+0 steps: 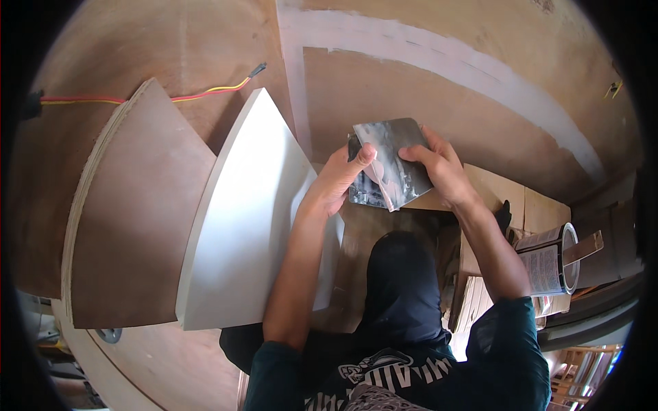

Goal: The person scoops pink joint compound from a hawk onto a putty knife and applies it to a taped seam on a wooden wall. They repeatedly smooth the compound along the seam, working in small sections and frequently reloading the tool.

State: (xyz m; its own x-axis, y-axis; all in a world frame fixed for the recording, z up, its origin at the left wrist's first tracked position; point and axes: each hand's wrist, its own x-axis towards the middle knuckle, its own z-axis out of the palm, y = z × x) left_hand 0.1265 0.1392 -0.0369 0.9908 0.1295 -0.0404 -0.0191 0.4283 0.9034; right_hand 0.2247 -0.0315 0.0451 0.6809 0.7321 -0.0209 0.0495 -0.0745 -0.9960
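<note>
My left hand (pixel 337 177) is closed on a thin dark plate (pixel 363 196) smeared with putty, with the thumb on top. My right hand (pixel 441 166) grips a flat grey scraper plate (pixel 401 140), its thumb across the face. The two plates overlap in front of me, the right one lying over the left one. A ridge of pinkish-white putty (pixel 385 185) sits along the overlapping edge. The fingers beneath the plates are mostly hidden.
Left of me stand a white curved panel (pixel 240 205) and a brown plywood panel (pixel 137 219). Red and yellow wires (pixel 219 89) stick out behind them. A pale filler band (pixel 411 41) crosses the wooden wall ahead. At right is a can (pixel 545 260) with a flat stick (pixel 582 248).
</note>
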